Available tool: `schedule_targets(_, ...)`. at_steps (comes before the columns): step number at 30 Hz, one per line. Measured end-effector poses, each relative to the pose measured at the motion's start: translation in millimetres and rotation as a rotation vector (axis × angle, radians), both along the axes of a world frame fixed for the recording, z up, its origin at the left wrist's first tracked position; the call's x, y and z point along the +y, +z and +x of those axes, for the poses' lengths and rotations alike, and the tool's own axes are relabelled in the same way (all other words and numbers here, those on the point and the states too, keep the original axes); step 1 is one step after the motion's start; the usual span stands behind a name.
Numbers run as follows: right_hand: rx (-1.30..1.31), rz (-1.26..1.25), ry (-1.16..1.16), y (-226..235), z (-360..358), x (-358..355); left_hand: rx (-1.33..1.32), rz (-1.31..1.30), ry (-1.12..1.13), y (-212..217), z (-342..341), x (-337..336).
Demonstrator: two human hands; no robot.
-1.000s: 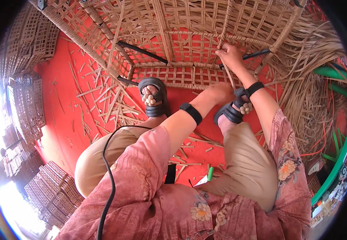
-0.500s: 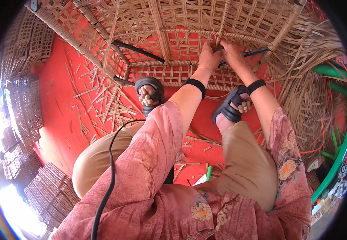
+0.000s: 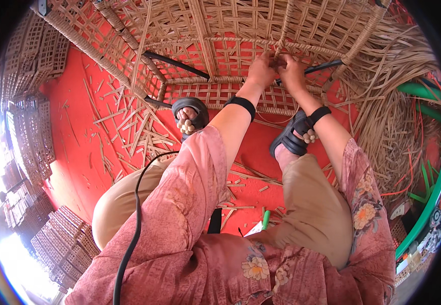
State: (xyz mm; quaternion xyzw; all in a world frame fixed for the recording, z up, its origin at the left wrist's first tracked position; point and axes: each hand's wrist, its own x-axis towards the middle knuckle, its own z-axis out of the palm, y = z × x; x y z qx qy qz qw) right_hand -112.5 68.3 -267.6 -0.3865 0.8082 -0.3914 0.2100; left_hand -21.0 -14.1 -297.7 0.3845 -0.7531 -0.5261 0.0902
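A large open-weave basket frame [image 3: 240,44] of tan cane or straw-like strips stands in front of me, its edges bound with twisted cord. Both hands meet at the lower end of a cord-wrapped post [image 3: 285,25]. My left hand [image 3: 262,70] is closed there, fingertips pinched together. Close beside it, my right hand [image 3: 292,76] has its fingers curled in at the same spot. What they pinch is hidden between the fingers. Just behind the hands runs a black bar [image 3: 324,66], still bare of cord. Another black bar [image 3: 177,65] crosses the frame on the left.
Cut strip scraps [image 3: 138,133] litter the red floor [image 3: 75,168]. A heap of long loose strips [image 3: 383,122] lies at the right, near a curved green rim [image 3: 423,218]. Stacked woven panels [image 3: 63,236] stand at the left. A black cable [image 3: 138,218] hangs over my left sleeve.
My left forearm has shifted left and slightly back toward me. The right forearm has lowered a little, its wrist band now further left. Both hands stay together at the post's lower end.
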Motion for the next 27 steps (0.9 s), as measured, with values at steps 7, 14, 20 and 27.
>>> schedule_targets(7, -0.126, 0.087, 0.082, 1, 1, 1, 0.016, 0.083, 0.006, 0, 8, -6)
schedule_targets(14, -0.005, 0.104, 0.135, -5, -6, 1, 0.016, 0.175, 0.033, -3, 5, -9)
schedule_targets(20, -0.044, 0.064, 0.182, -3, -7, -2, 0.157, 0.324, 0.005, -5, 15, -20)
schedule_targets(27, -0.168, 0.101, 0.118, -1, 1, 1, -0.421, -0.489, -0.348, 42, 8, -17)
